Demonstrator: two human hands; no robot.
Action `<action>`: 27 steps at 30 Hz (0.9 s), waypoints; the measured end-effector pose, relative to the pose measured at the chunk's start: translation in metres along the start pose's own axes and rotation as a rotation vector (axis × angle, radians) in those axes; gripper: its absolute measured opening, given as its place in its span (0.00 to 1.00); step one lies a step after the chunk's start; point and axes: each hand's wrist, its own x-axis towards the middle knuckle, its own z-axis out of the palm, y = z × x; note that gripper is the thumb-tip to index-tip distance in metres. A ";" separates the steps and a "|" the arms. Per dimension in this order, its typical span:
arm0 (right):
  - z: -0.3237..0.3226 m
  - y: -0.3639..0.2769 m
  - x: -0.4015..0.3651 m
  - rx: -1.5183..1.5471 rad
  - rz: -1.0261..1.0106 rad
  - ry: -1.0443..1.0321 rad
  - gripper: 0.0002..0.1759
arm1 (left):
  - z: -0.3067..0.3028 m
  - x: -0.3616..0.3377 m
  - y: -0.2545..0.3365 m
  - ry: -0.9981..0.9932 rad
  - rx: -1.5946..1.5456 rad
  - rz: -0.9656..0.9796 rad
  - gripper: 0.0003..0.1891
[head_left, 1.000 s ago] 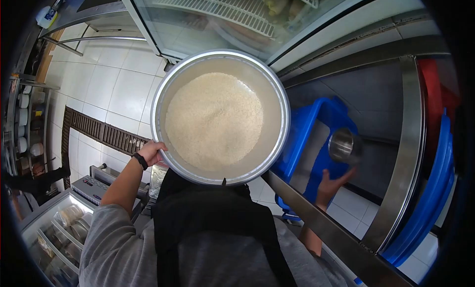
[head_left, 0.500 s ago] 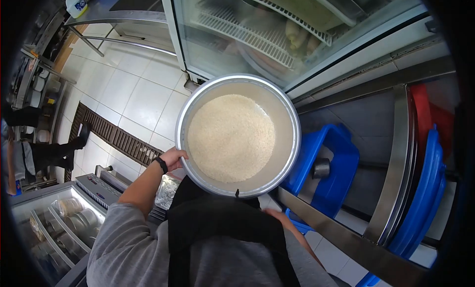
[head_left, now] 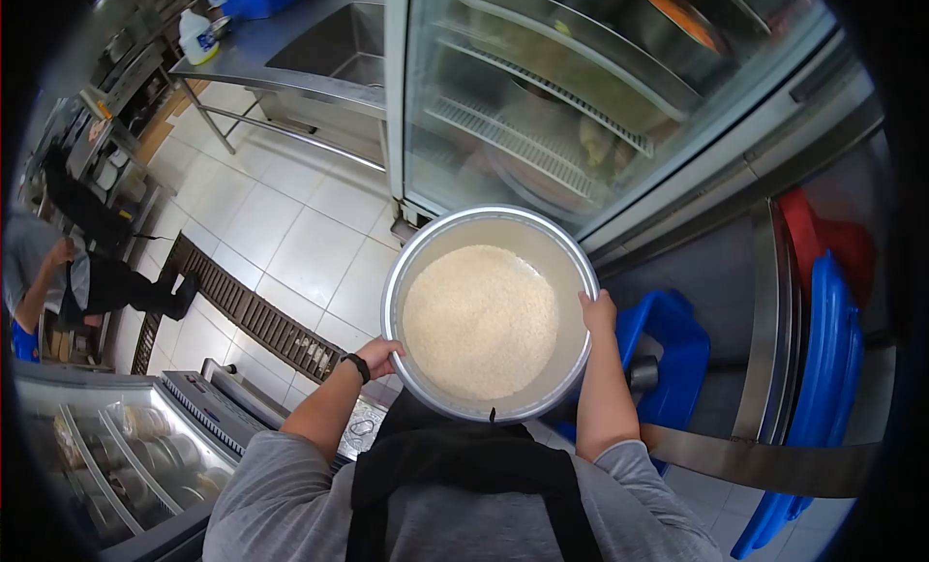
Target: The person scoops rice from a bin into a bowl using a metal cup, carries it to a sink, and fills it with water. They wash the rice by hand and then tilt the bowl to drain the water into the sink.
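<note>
In front of my apron I hold a large round metal pot by both sides of its rim. Dry white rice covers its bottom. My left hand grips the left of the rim, thumb over the edge and the other fingers hidden beneath; a dark band circles that wrist. On the right of the rim is my right hand, also with its thumb over the edge and fingers mostly out of sight. Below and right of the pot stands a blue plastic tub with a metal cup in it.
A glass-door fridge rises ahead. The steel sink counter is at upper left. A floor drain grate crosses the tiles. Another person stands at far left. Right are a steel frame and a blue lid.
My right hand has come up from beside my body and taken hold of the pot's right rim. The view has shifted, showing more of the sink and fridge.
</note>
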 end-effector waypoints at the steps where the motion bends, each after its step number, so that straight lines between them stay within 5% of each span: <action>1: -0.007 -0.017 -0.004 -0.008 -0.100 0.002 0.29 | -0.002 -0.005 0.000 0.019 -0.026 -0.018 0.23; 8: 0.026 -0.149 -0.049 0.119 -0.516 -0.090 0.20 | -0.077 -0.094 -0.051 0.149 -0.405 0.076 0.30; 11: 0.058 -0.207 -0.064 0.242 -0.624 -0.170 0.18 | -0.074 -0.156 -0.033 0.313 -0.446 0.358 0.32; 18: 0.133 -0.339 -0.079 0.237 -0.702 -0.389 0.16 | -0.169 -0.144 -0.040 0.553 -0.891 0.419 0.27; 27: 0.246 -0.555 -0.033 0.185 -0.762 -0.529 0.18 | -0.302 -0.128 0.086 0.719 -0.948 0.372 0.26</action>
